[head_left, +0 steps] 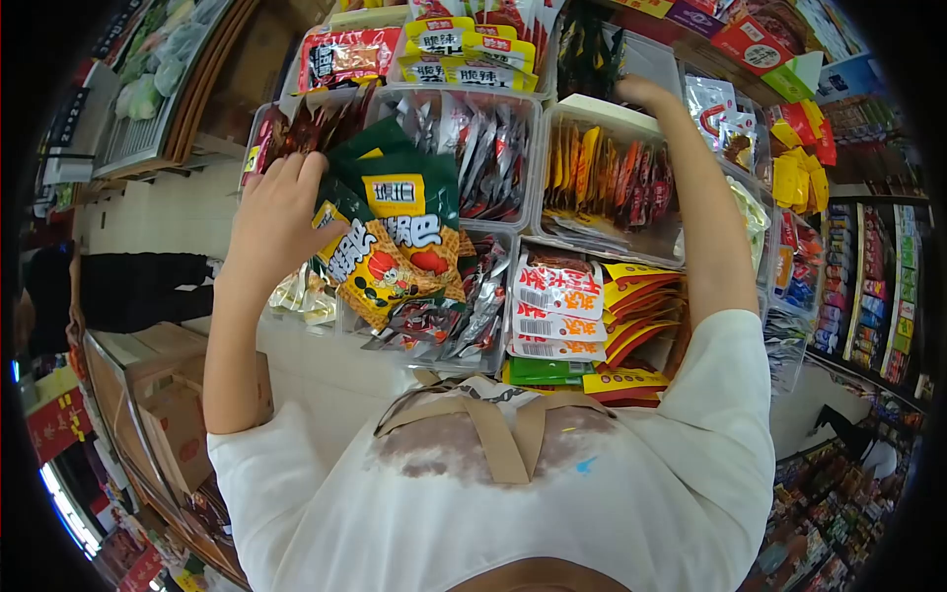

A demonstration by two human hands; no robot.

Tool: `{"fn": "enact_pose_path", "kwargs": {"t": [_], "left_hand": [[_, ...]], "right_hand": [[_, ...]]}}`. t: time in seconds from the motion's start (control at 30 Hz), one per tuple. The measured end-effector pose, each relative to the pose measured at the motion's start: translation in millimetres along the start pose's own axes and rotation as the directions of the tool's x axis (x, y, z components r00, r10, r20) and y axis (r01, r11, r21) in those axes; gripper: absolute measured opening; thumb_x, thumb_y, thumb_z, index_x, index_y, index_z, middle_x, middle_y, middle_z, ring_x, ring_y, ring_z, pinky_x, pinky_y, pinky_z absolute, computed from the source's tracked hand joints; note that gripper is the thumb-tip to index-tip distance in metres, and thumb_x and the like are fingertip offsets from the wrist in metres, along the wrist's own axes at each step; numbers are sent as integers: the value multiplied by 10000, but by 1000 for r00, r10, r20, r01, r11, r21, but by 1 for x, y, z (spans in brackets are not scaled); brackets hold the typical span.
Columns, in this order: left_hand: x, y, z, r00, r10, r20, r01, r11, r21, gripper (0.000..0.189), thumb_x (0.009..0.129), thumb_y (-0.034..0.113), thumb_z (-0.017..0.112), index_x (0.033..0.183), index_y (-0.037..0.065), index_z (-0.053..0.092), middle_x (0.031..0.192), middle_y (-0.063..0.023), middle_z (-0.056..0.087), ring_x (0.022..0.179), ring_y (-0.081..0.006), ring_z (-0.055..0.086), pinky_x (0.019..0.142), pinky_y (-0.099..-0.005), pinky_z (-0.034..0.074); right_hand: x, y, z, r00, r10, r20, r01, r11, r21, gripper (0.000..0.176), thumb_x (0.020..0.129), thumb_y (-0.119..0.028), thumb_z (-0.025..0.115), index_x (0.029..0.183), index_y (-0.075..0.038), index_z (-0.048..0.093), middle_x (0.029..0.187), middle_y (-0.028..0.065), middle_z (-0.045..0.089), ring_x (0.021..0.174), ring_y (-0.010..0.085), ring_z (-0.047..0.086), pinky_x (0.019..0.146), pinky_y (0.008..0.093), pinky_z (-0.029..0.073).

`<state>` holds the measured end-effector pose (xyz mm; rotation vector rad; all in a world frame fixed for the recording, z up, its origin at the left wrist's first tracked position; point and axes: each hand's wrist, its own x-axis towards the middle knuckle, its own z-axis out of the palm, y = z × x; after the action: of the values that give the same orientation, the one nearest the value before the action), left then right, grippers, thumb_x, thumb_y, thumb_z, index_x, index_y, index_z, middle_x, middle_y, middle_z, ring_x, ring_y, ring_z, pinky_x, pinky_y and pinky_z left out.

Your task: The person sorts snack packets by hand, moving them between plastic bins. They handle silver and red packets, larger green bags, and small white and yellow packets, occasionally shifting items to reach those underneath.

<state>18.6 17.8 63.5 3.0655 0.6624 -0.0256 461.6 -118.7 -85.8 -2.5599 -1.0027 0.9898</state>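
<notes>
On the left, my left hand (281, 212) is closed on the edge of some green-and-yellow snack bags (409, 212). The bags fan out over clear bins of packets, with a cartoon figure and orange snack pieces printed on their fronts. My right arm stretches to the far bins. There my right hand (643, 92) is down at a clear bin (651, 59), beside upright dark green packets (589, 54). Its fingers are mostly hidden, so I cannot see whether it grips anything. Nearer me is a bin of orange and red packets (602, 178).
Silver packets (478, 153) fill the middle bin, and yellow bags (464, 54) stand behind it. White-and-red packets (560, 306) lie close to my chest. Cardboard boxes (173, 405) stand on the left, and stocked shelves (863, 286) on the right. A person in dark clothes (138, 291) is at far left.
</notes>
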Motion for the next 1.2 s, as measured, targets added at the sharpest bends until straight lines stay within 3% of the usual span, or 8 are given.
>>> {"fn": "enact_pose_path", "kwargs": {"t": [0.3, 0.43, 0.5, 0.57, 0.6, 0.77, 0.9, 1.2], "left_hand": [[-13, -35, -81, 934, 356, 22, -268, 742, -615, 199, 676, 81, 623, 785, 14, 470, 801, -77, 549, 704, -192, 549, 618, -264, 395], [28, -20, -109, 865, -139, -483, -279, 666, -692, 222, 752, 141, 566, 908, -12, 524, 906, -99, 563, 828, -133, 539, 751, -246, 409], [79, 12, -117, 917, -103, -385, -269, 553, -789, 476, 801, 216, 527, 1212, 3, 417, 1008, -102, 555, 880, -139, 544, 752, -241, 420], [132, 49, -106, 874, -125, -469, -281, 657, -699, 379, 794, 163, 499, 1130, -8, 462, 951, -144, 582, 843, -211, 585, 728, -300, 457], [137, 97, -128, 984, 32, -175, -171, 436, -883, 154, 822, 107, 468, 939, 14, 507, 810, -99, 584, 735, -146, 580, 606, -268, 493], [237, 151, -80, 780, 372, -503, -552, 788, -272, 176, 788, 141, 451, 878, -7, 478, 718, -228, 572, 704, -399, 560, 636, -445, 455], [265, 187, -37, 840, 394, -374, -458, 884, -95, 244, 722, 90, 544, 947, -4, 532, 929, -175, 591, 861, -257, 595, 724, -356, 482], [298, 188, 36, 898, 327, -294, -380, 914, -142, 202, 727, 84, 483, 904, -14, 483, 817, -212, 595, 770, -352, 597, 653, -438, 484]], "right_hand": [[-8, -8, -3, 997, 73, -14, -73, 996, -52, 377, 708, -201, 485, 1012, 0, 580, 1037, 158, 578, 936, 279, 556, 807, 374, 413], [-13, -13, -5, 991, 133, -6, -133, 991, 31, 393, 688, -213, 519, 1014, -3, 580, 1011, 146, 590, 892, 261, 576, 737, 350, 450], [0, -3, -2, 987, 158, -30, -157, 987, 29, 394, 681, -212, 531, 1013, -6, 582, 997, 140, 595, 875, 250, 583, 714, 338, 459], [30, 18, 10, 994, 105, -43, -96, 981, 170, 328, 653, -183, 572, 929, -10, 605, 880, 122, 617, 807, 242, 593, 675, 342, 467], [32, 22, 10, 993, 109, -54, -98, 980, 173, 328, 653, -183, 572, 929, -10, 605, 880, 122, 617, 807, 242, 593, 675, 342, 467], [30, 41, 10, 993, -36, -115, 61, 973, 222, 296, 668, -139, 600, 938, -18, 581, 797, 90, 600, 695, 185, 578, 562, 290, 451], [-1, 19, -8, 999, 37, -7, -35, 971, 235, 173, 625, -172, 644, 725, -44, 584, 669, 44, 586, 578, 191, 567, 560, 342, 465], [-30, -13, -10, 928, 370, -42, -263, 733, 627, 237, 820, -282, 435, 818, -99, 586, 829, 77, 619, 647, 132, 578, 566, 276, 483]]}}
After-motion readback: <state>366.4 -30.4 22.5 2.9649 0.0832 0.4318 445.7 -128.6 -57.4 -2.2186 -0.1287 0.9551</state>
